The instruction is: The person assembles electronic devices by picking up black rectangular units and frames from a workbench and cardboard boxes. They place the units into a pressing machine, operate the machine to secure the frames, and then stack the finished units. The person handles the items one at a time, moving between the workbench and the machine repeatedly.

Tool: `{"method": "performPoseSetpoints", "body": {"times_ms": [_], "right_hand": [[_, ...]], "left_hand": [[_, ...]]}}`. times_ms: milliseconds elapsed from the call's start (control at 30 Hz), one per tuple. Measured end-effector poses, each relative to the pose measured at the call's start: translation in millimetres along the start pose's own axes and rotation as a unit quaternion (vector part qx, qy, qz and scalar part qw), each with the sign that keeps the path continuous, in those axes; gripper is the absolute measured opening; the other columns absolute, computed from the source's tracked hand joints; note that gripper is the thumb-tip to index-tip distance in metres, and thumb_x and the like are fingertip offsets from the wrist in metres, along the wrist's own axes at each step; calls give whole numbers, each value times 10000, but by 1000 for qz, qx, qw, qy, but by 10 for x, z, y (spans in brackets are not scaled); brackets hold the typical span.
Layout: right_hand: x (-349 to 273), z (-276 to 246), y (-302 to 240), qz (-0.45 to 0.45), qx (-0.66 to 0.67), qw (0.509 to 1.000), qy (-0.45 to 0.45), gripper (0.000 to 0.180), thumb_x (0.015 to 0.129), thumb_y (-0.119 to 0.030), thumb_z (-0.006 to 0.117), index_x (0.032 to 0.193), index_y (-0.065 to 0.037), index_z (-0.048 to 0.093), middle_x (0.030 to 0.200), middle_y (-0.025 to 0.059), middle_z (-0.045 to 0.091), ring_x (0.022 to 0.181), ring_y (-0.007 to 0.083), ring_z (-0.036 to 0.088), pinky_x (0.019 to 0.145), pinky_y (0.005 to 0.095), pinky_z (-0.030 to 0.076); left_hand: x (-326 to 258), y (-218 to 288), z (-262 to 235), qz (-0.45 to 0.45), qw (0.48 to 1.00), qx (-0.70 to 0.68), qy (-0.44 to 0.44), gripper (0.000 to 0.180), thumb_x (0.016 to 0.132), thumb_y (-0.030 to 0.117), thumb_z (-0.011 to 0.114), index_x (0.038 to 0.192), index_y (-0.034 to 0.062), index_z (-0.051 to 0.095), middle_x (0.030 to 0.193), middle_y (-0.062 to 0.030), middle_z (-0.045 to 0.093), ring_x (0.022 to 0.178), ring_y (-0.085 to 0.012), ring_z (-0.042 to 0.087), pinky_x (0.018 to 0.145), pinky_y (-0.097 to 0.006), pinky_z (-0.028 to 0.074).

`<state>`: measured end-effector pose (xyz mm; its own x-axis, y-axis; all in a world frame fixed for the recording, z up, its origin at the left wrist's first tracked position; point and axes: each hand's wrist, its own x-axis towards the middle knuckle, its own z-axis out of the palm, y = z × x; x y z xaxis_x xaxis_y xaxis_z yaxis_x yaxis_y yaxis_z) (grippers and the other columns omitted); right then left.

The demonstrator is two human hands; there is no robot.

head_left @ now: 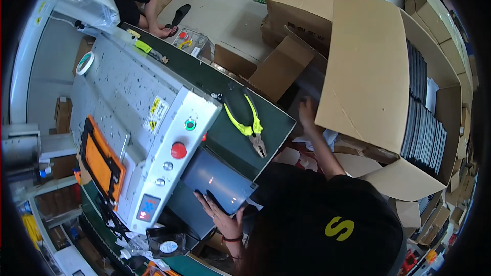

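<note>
Cardboard cartons crowd the pale floor of a workshop seen from overhead, with a grey speckled machine (128, 107) filling the left half of the frame. One large open carton (381, 82) stands at the right, tipped on its side; a tight stack of dark flat panels (424, 117) stands on edge inside it. Several closed or flattened boxes lie behind it, in the upper centre.

On the machine's dark green deck (235, 117) lies one pair of pliers (249, 125) with yellow-green handles, jaws pointing to the lower right. Its white control face carries one red round button (178, 150), one green button (190, 124), two small metal knobs and a small blue display (148, 207). Two yellow warning stickers (154, 113) sit above the buttons, and an orange framed window (99, 161) lies at far left. One roll of tape (84, 64) rests at the upper left.

At lower centre, the left hand (221, 215) lies flat with fingers spread on a grey-blue sheet (220, 180) that juts from the machine's lower edge, pressing rather than clasping. The right hand (307, 112) reaches toward the carton's mouth at centre right; whether it grips anything cannot be told.

Someone else's bare foot (163, 30) beside a black sandal shows at the top.
</note>
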<state>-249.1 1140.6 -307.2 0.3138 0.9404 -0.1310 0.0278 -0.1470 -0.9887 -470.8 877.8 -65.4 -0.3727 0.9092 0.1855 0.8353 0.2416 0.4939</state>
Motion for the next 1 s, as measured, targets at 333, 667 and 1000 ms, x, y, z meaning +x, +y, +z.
{"method": "performPoseSetpoints", "body": {"times_ms": [333,667,1000], "right_hand": [[1050,293,1728,310,-129,940,-62,205,905,-115,460,1073,-6,503,987,169,557,916,320,521,832,411,426],[863,539,1967,264,-161,951,-5,254,892,-125,460,1115,-9,496,1037,183,550,974,337,504,872,423,406],[842,622,1949,247,-190,950,20,306,880,-136,461,1157,-11,489,1088,197,544,1031,354,488,911,436,386]], "left_hand": [[-59,-146,104,-32,995,91,15,1010,748,741,480,1403,6,256,1407,-350,219,1280,-528,270,998,-601,291],[-79,-135,122,-52,987,148,28,898,789,658,518,1367,-1,322,1386,-333,284,1266,-484,337,995,-566,332],[-11,-145,148,-41,988,143,41,894,783,650,538,1370,10,325,1385,-329,289,1264,-484,338,1001,-564,331]]}}
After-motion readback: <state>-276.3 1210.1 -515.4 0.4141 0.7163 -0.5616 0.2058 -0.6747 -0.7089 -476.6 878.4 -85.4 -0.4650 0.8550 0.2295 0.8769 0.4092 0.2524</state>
